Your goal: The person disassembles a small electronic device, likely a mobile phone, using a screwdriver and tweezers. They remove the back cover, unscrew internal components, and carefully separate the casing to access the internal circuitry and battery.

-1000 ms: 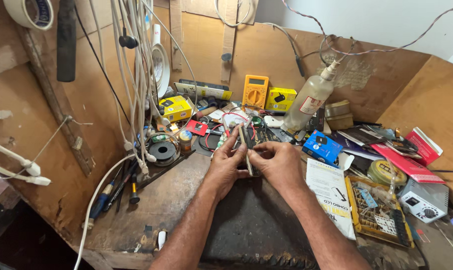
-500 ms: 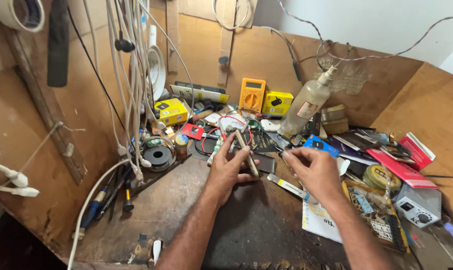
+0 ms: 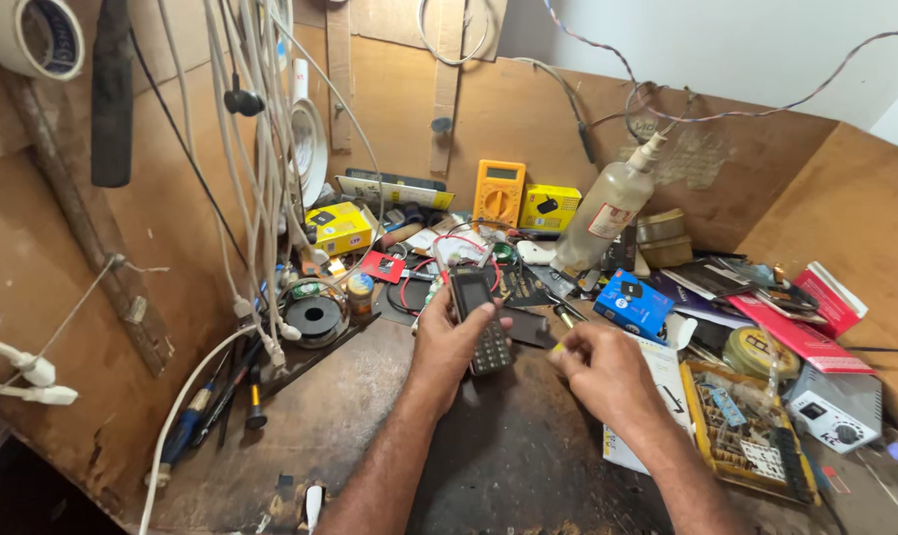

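My left hand point(image 3: 451, 340) grips a small dark keypad phone point(image 3: 480, 319), screen end pointing away from me, above the worn wooden bench. My right hand point(image 3: 601, 365) hovers just right of the phone with its fingers curled around a small yellowish tool point(image 3: 558, 349); only the tip of that tool shows. Both forearms reach in from the bottom edge. Red and black wires point(image 3: 449, 260) lie on the bench right behind the phone.
An orange multimeter point(image 3: 499, 191), yellow boxes point(image 3: 338, 228) and a tilted clear bottle point(image 3: 608, 210) stand at the back. A blue box point(image 3: 634, 302), papers, a parts tray point(image 3: 744, 439) and a white device point(image 3: 834, 417) crowd the right. White cables point(image 3: 261, 178) hang left, above a solder spool point(image 3: 313, 317).
The phone now lies gripped in my left hand with its keypad facing up. My right hand has pulled in from the right to just beside the phone.
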